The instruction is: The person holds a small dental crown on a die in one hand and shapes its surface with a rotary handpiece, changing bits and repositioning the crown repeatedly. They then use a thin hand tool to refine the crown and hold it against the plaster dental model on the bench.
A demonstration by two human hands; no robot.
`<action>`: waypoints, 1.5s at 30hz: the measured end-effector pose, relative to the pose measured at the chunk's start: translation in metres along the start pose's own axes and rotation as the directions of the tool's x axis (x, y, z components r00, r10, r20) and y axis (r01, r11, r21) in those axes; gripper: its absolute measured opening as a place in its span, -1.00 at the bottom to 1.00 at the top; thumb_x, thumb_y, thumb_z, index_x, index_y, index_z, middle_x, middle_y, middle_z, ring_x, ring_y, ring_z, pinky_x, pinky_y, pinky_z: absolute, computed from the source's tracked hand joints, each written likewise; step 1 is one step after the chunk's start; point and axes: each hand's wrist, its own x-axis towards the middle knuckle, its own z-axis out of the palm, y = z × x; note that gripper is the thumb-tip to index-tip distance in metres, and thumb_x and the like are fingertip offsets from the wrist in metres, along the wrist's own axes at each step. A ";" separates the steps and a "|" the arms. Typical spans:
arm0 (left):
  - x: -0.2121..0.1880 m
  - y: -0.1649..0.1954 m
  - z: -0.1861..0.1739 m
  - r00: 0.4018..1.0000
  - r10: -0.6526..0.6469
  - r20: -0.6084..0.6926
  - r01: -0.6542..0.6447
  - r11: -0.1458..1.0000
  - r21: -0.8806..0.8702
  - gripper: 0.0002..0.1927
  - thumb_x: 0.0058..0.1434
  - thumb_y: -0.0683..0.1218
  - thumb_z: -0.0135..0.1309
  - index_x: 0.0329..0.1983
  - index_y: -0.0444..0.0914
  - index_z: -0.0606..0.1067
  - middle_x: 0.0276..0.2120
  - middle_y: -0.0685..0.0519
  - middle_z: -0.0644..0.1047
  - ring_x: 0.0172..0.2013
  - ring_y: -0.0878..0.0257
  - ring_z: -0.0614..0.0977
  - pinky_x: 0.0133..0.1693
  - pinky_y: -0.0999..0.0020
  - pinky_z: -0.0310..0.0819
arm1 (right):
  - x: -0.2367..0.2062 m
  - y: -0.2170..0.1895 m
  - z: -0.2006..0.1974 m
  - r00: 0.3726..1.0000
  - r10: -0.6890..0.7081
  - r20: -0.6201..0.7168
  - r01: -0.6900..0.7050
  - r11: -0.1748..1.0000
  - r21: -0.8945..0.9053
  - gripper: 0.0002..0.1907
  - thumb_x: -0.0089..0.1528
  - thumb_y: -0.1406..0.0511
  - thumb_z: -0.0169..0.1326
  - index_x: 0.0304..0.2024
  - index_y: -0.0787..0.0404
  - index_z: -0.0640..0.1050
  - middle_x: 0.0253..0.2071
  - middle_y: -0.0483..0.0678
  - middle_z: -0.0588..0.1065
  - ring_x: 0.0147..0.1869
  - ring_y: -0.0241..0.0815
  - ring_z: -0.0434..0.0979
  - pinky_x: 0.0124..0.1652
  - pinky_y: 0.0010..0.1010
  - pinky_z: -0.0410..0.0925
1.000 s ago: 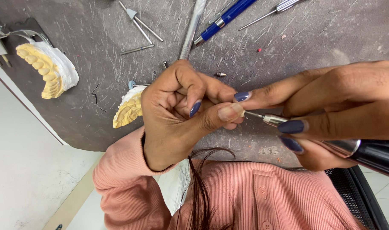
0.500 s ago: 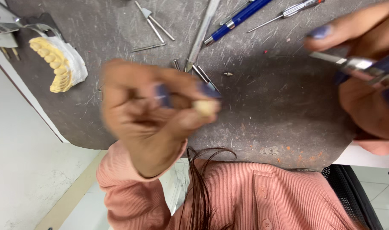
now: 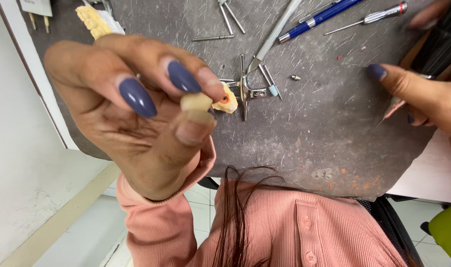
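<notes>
The left hand (image 3: 136, 113) has come up close to the camera, its grip pinching a small cream tooth (image 3: 195, 102). The right hand (image 3: 425, 94) drew aside over the tabletop (image 3: 334, 123), clasping a dark tool (image 3: 440, 42).

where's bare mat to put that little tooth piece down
Bare grey mat lies between the metal tools and the right hand, down to its near edge. It is crowded above: blue pen, small screwdriver.

Ribbed salmon-pink buttoned top, long sleeves, slate-blue polished nails, dark hair
</notes>
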 end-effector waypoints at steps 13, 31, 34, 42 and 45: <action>0.000 0.004 0.006 0.962 -0.271 0.021 0.269 0.960 0.071 -0.65 0.26 -0.40 0.28 -0.07 -0.30 0.36 -0.16 -0.13 0.52 -0.24 0.26 0.63 -0.15 0.41 0.68 | 0.003 0.017 -0.006 0.990 0.130 -0.058 -0.123 0.986 0.110 -0.50 0.37 -0.04 0.06 0.13 0.17 0.58 -0.54 0.09 0.40 -0.54 -0.09 0.41 -0.51 -0.31 0.28; -0.004 -0.004 0.010 0.903 -0.426 0.050 0.428 0.903 -0.047 -0.72 0.37 -0.34 0.25 -0.05 -0.33 0.36 -0.11 -0.16 0.55 -0.19 0.22 0.63 -0.14 0.44 0.63 | -0.053 -0.143 -0.019 0.325 -0.945 -0.045 0.883 0.320 -0.344 -0.66 0.09 0.46 0.16 -0.06 0.39 0.54 -0.07 0.10 0.51 -0.06 0.02 0.52 -0.14 -0.29 0.43; -0.002 -0.007 0.011 0.863 -0.491 0.116 0.503 0.856 -0.118 -0.76 0.47 -0.33 0.20 0.02 -0.34 0.37 -0.06 -0.16 0.55 -0.09 0.20 0.66 -0.01 0.42 0.64 | -0.040 -0.133 -0.009 0.254 -0.967 0.009 0.859 0.222 -0.462 -0.63 0.11 0.41 0.13 -0.02 0.38 0.58 -0.02 0.07 0.50 -0.02 0.00 0.50 -0.11 -0.30 0.44; -0.003 -0.017 0.005 0.747 -0.624 0.230 0.665 0.715 -0.216 -0.80 0.52 -0.28 0.16 0.09 -0.31 0.39 -0.04 -0.14 0.60 -0.06 0.21 0.65 0.00 0.39 0.60 | -0.044 -0.133 -0.025 0.415 -0.891 -0.186 0.875 0.447 -0.187 -0.68 0.21 0.55 0.27 -0.01 0.33 0.54 -0.11 0.06 0.54 -0.11 0.01 0.59 -0.14 -0.26 0.44; -0.008 -0.017 0.008 0.733 -0.610 0.300 0.676 0.701 -0.227 -0.81 0.57 -0.29 0.18 0.07 -0.29 0.39 -0.04 -0.09 0.57 -0.03 0.24 0.61 0.06 0.40 0.56 | -0.051 -0.119 -0.025 0.710 -0.661 -0.243 0.704 0.656 0.273 -0.68 0.29 0.50 0.19 0.08 0.25 0.49 -0.06 0.02 0.54 -0.14 -0.20 0.62 -0.14 -0.45 0.50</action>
